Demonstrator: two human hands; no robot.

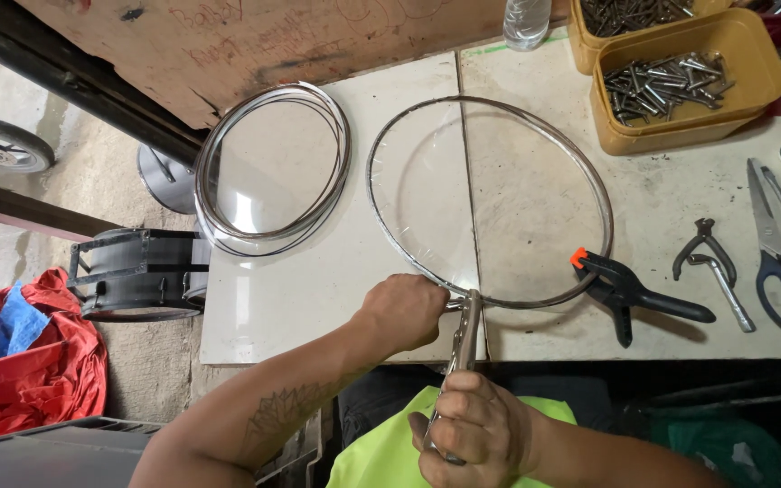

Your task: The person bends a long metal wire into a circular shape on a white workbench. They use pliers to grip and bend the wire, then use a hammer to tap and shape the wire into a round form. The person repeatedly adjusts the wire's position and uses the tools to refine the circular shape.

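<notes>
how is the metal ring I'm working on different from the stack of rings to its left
The ring in hand is a single hoop with clear film across it; the stacked rings are several bare bands lying together. The single ring is larger, and it is gripped by a black spring clamp, locking pliers, and the left hand; the stack lies untouched. Both are thin, round metal, flat on the white table.

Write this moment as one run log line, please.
left hand: holds ring | right hand: squeezes pliers on ring | clamp: on ring
</notes>
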